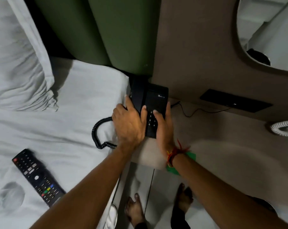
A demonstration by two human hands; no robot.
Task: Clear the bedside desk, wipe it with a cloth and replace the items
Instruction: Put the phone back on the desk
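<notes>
A black desk telephone [154, 98] sits at the far left corner of the beige bedside desk [222, 138], against the bed. My left hand [129, 124] grips its left side over the handset. My right hand [164, 128] clasps its right side, fingers on the keypad. Its coiled black cord [98, 131] loops onto the white bed sheet. A green cloth [189, 157] lies on the desk, partly hidden under my right wrist. A black TV remote [39, 177] lies on the bed at the lower left.
A white pillow [19, 63] rests at the upper left beside the green padded headboard [107, 30]. A black panel [235, 102] with a thin wire lies at the desk's back. A white coiled cord [283, 128] is at the right edge. My bare feet [158, 205] stand on the floor.
</notes>
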